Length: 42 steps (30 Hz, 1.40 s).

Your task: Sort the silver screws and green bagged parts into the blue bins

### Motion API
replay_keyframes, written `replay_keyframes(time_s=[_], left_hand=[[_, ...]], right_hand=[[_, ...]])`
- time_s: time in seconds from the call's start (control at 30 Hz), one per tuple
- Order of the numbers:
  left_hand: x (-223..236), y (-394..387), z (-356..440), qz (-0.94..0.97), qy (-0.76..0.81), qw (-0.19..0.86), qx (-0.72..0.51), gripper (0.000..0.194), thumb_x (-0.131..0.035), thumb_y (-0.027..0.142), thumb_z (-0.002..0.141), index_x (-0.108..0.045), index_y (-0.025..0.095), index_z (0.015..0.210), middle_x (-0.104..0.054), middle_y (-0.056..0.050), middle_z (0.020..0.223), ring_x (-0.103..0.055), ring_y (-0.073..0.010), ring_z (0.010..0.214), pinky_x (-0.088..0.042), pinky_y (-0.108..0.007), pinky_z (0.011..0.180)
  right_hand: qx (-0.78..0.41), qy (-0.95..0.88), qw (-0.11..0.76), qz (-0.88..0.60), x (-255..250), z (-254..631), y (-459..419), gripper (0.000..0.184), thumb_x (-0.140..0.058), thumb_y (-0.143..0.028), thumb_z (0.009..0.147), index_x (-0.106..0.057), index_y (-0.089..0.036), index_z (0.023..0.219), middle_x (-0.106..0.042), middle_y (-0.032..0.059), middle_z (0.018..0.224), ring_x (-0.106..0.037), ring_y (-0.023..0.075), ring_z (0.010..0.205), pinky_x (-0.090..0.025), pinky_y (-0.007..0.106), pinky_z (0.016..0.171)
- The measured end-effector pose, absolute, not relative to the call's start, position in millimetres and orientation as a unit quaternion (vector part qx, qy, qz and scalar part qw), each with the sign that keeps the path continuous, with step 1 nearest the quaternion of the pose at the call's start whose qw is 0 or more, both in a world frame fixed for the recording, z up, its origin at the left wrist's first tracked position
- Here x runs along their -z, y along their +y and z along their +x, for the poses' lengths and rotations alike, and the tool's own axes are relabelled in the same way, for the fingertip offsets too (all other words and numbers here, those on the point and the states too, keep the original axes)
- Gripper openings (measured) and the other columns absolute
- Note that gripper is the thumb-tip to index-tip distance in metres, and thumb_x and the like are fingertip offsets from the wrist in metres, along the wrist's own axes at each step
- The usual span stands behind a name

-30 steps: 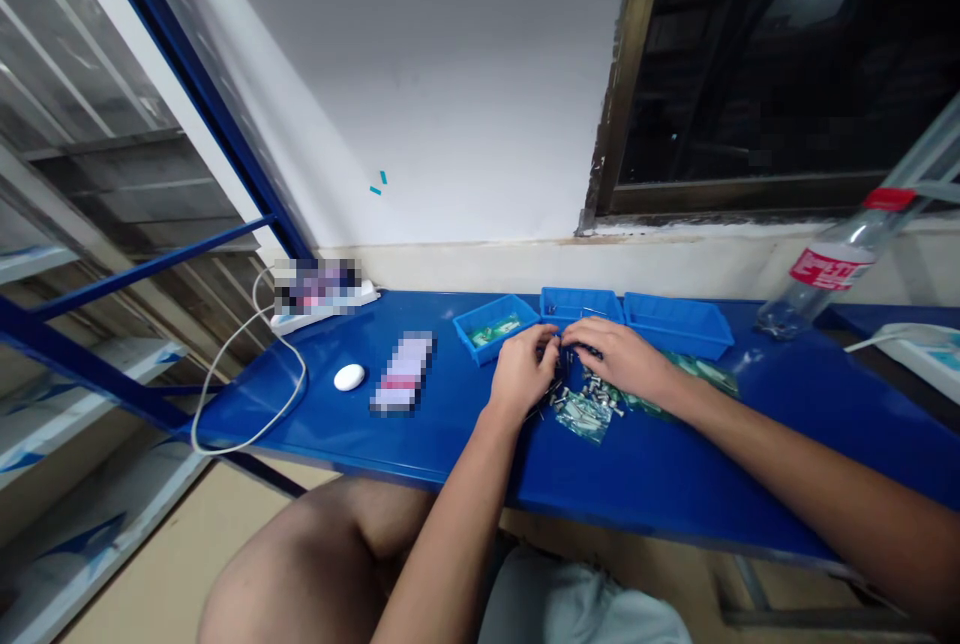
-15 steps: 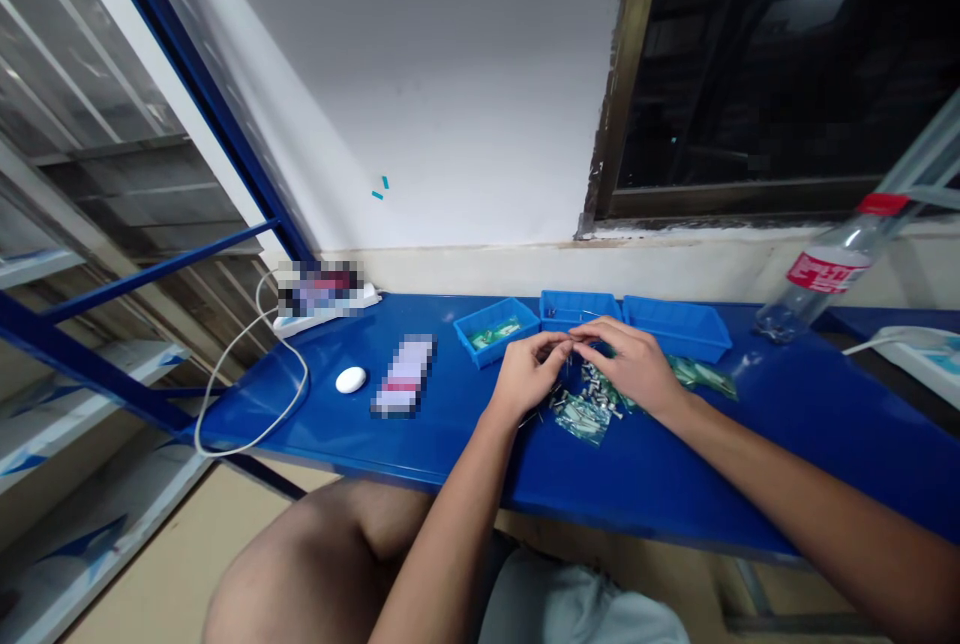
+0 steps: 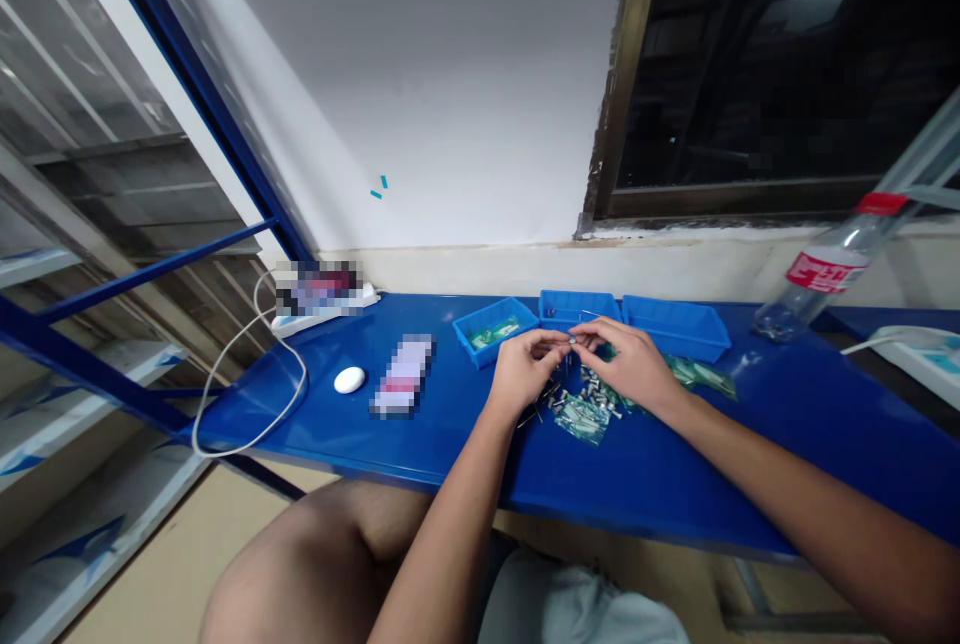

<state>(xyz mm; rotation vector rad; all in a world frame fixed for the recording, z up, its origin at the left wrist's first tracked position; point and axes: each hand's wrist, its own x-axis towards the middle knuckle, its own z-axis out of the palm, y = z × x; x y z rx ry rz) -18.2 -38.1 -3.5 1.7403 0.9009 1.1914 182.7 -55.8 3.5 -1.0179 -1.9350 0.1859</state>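
My left hand is closed in a pinch over the blue table, its fingertips meeting those of my right hand, which is pinched too. Between the fingertips shows a tiny pale, shiny spot, too small to name. Just below the hands lies a pile of loose metal screws, partly hidden by my right hand. At the near side of the pile rests a small clear greenish bag with pieces inside. More green plastic bags lie beyond my right wrist.
Behind the hands stand a left blue tray with green bags, a middle tray holding thin metal pieces, and a right tray. A bottle stands at right. Left are a phone, a white oval object and a cable.
The fingertips have shifted slightly, and a small pale spot now shows between them. Both hands stay at nearly the same place above the screws.
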Motion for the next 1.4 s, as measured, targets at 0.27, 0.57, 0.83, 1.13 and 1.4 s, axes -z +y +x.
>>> replay_keyframes(time_s=[0.27, 0.57, 0.83, 1.13, 1.4], left_hand=[[-9, -50, -20, 0.734, 0.395, 0.333, -0.441, 0.037, -0.063, 0.049, 0.099, -0.081, 0.016, 0.101, -0.082, -0.005, 0.092, -0.075, -0.0208, 0.081, -0.059, -0.027, 0.075], [-2, -43, -20, 0.722, 0.399, 0.348, -0.445, 0.019, -0.072, 0.030, 0.094, -0.082, 0.020, 0.108, -0.082, -0.006, 0.109, -0.079, -0.0269, 0.100, -0.063, -0.038, 0.093], [7, -40, -17, 0.697, 0.361, 0.385, -0.485, 0.020, -0.077, 0.012, 0.085, -0.077, 0.014, 0.105, -0.083, -0.009, 0.096, -0.081, -0.0225, 0.090, -0.067, -0.036, 0.088], [8, -36, -16, 0.683, 0.337, 0.416, -0.497, 0.031, -0.075, 0.011, 0.087, -0.071, 0.013, 0.117, -0.081, -0.012, 0.105, -0.080, -0.0225, 0.097, -0.066, -0.038, 0.093], [-5, -48, -19, 0.735, 0.377, 0.339, -0.449, 0.026, -0.069, 0.039, 0.096, -0.079, 0.016, 0.103, -0.082, -0.008, 0.096, -0.079, -0.0229, 0.085, -0.064, -0.032, 0.080]], right_hand=[[-0.079, -0.777, 0.453, -0.431, -2, 180, -56, 0.013, -0.060, -0.029, 0.095, -0.071, -0.024, 0.101, -0.070, 0.0056, 0.092, -0.064, 0.0209, 0.073, -0.056, 0.035, 0.069], [-0.114, -0.790, 0.447, -0.404, -2, 181, -56, 0.016, -0.058, -0.028, 0.098, -0.073, -0.025, 0.100, -0.075, 0.0078, 0.106, -0.072, 0.0251, 0.092, -0.061, 0.041, 0.085], [-0.144, -0.752, 0.455, -0.454, -1, 178, -57, 0.014, -0.065, -0.033, 0.094, -0.072, -0.024, 0.100, -0.077, 0.0046, 0.093, -0.074, 0.0219, 0.079, -0.063, 0.038, 0.075], [-0.134, -0.772, 0.443, -0.436, -1, 179, -57, 0.016, -0.064, -0.030, 0.091, -0.070, -0.023, 0.104, -0.075, 0.0061, 0.093, -0.070, 0.0213, 0.078, -0.062, 0.036, 0.073], [-0.098, -0.778, 0.448, -0.430, -5, 181, -58, 0.015, -0.060, -0.026, 0.094, -0.072, -0.024, 0.102, -0.071, 0.0062, 0.093, -0.065, 0.0211, 0.074, -0.058, 0.036, 0.069]])
